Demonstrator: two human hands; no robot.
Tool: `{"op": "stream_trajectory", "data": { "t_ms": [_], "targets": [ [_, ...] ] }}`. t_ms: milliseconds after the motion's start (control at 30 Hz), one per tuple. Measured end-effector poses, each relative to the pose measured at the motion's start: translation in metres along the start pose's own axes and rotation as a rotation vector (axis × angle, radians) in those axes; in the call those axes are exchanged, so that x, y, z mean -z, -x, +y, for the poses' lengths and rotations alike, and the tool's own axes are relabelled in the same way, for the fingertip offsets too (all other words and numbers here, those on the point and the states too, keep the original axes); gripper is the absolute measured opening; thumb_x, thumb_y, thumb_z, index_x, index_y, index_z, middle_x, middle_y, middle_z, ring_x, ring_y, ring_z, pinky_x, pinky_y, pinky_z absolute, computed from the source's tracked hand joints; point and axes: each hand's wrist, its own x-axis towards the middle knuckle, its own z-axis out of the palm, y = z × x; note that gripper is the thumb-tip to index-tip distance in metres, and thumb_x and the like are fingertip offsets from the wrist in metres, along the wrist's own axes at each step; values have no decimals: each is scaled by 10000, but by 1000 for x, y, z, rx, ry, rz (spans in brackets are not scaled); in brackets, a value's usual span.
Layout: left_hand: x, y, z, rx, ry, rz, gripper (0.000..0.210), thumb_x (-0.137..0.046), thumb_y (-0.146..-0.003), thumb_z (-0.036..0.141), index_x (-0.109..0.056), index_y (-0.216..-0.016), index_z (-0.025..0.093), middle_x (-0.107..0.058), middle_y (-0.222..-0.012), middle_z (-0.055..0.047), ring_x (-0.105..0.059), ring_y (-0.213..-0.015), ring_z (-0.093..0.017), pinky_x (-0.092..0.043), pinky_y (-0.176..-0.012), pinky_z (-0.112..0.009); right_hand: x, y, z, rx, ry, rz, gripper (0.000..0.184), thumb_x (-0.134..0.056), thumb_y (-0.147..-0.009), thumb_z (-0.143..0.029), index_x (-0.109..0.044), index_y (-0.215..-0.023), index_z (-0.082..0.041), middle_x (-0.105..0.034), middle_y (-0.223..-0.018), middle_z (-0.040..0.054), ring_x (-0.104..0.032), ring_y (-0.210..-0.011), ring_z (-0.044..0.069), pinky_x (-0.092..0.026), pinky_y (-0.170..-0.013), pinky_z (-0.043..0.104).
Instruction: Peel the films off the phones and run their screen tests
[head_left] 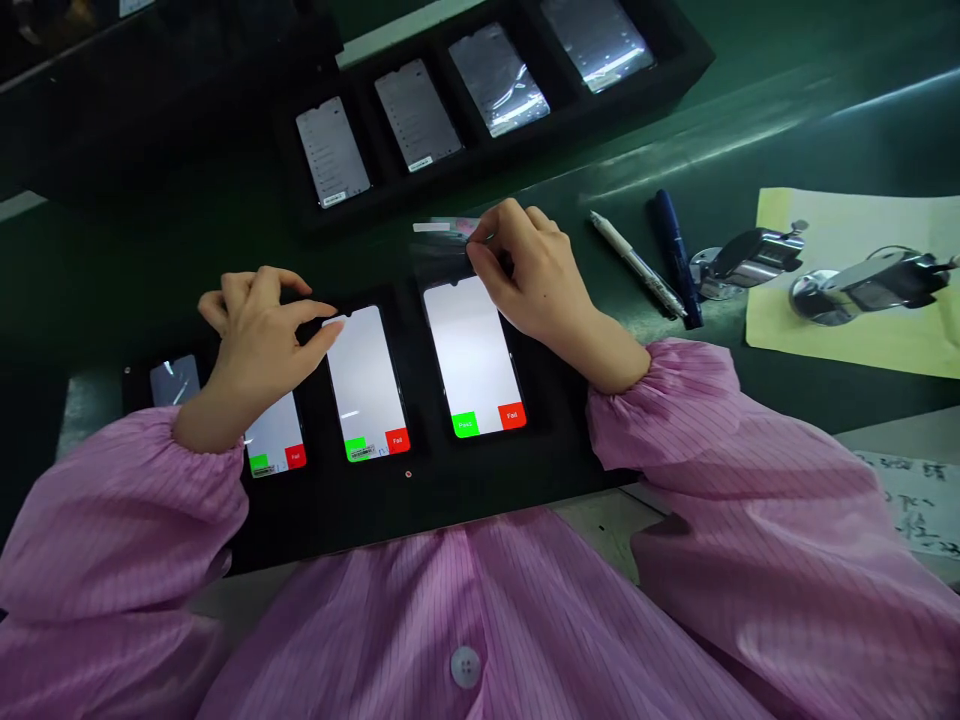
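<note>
My right hand (529,265) pinches a clear protective film (442,240) with a white strip on it, held over the top edge of the right lit phone (476,355). That phone shows a white screen with a green Pass box and a red Fail box, and no label sticker shows on it. My left hand (262,330) is at the top left corner of the middle phone (367,380), its thumb and index fingertips slightly apart, the other fingers spread. Beneath my left wrist, another lit phone (277,435) is partly hidden. The middle phone carries a barcode label.
Further left lies a dark-screened phone (174,378). A black tray (480,150) at the back holds several phones. To the right are a white pen (637,265), a blue pen (675,255), and two shiny metal devices (757,255) by yellow paper (847,345).
</note>
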Motion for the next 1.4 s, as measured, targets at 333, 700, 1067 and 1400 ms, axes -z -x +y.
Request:
{"op": "stream_trajectory", "data": {
  "t_ms": [333, 700, 1067, 1400],
  "targets": [
    [31, 93, 44, -446, 608, -174, 97, -602, -1006, 128, -679, -1004, 187, -782, -956, 15, -731, -885, -115, -584, -813, -260, 45, 28, -12, 144, -124, -98, 49, -599, -1044, -291, -609, -1045, -243, -717, -932, 37, -663, -795, 190, -521, -720, 349],
    [42, 151, 29, -436, 676, -201, 303, -453, -1039, 82, -706, -1178, 176, -779, -961, 6, -741, -872, -110, -635, -863, -262, 64, 70, -85, 483, -117, -412, 137, -564, -1069, -184, -690, -1093, -136, -727, -945, 37, -649, -865, 167, -489, -822, 353],
    [36, 107, -70, -588, 350, -89, 299, -608, -971, 41, -723, -1174, 227, -758, -1161, 26, -676, -1180, -99, -292, -1340, -373, 34, 75, -126, 682, -43, -442, 249, -541, -1014, -83, -783, -997, -135, -697, -969, 14, -601, -840, 156, -490, -850, 393],
    [29, 82, -70, -528, 410, -124, 315, -601, -970, 29, -711, -1180, 236, -757, -1195, 13, -668, -1238, -136, -360, -1306, -427, 32, 66, -116, 646, -71, -507, 366, -431, -1014, -51, -782, -946, -133, -716, -997, 35, -589, -882, 162, -504, -861, 386]
  ]
}}
